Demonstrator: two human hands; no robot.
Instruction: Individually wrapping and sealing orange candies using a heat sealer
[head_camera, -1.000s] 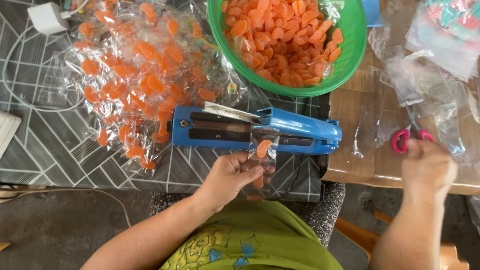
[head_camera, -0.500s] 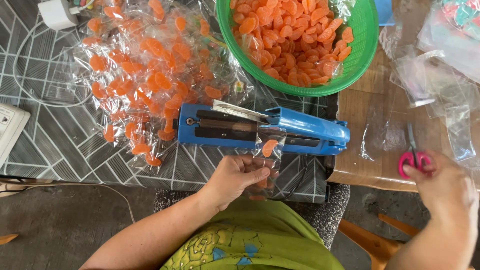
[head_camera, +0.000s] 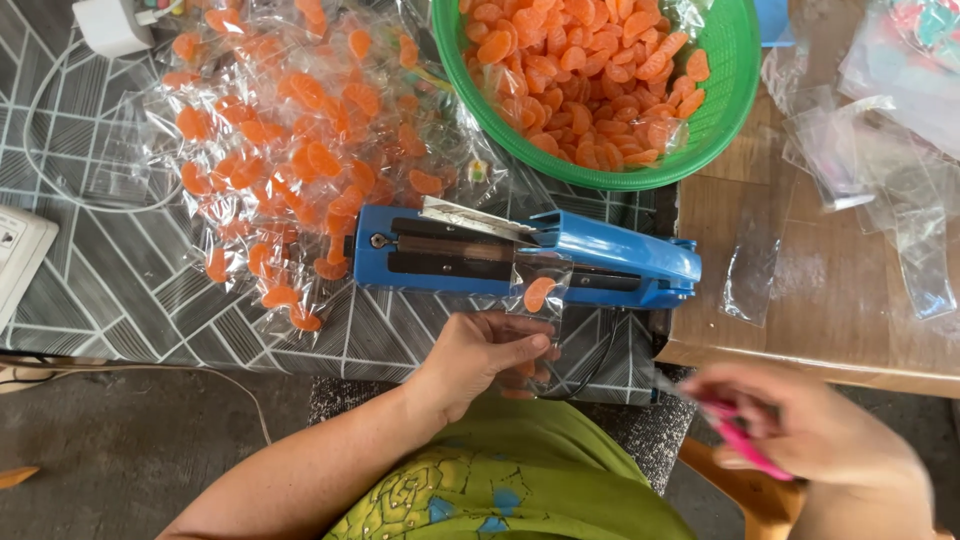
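**Candy bag at the blue sealer**

Left hand (head_camera: 480, 355), grip closed on a small clear bag (head_camera: 538, 290) with one orange candy, at the blue sealer (head_camera: 600, 255) on the worktop (head_camera: 120, 290). Right hand (head_camera: 810, 430), blurry, grip closed around pink scissors (head_camera: 745, 445). Green basket (head_camera: 735, 90) of candy behind.

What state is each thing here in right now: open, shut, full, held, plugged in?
Blue heat sealer: arm raised, open.
Small clear bag: held over the sealer bar, one orange candy inside.
Left hand: gripping the small clear bag.
Right hand: blurred, closed on pink-handled scissors.
Green basket: heaped with orange candies.
Pile of bagged candies: loose on the patterned mat.
Empty clear bags: lying flat on the wooden table.
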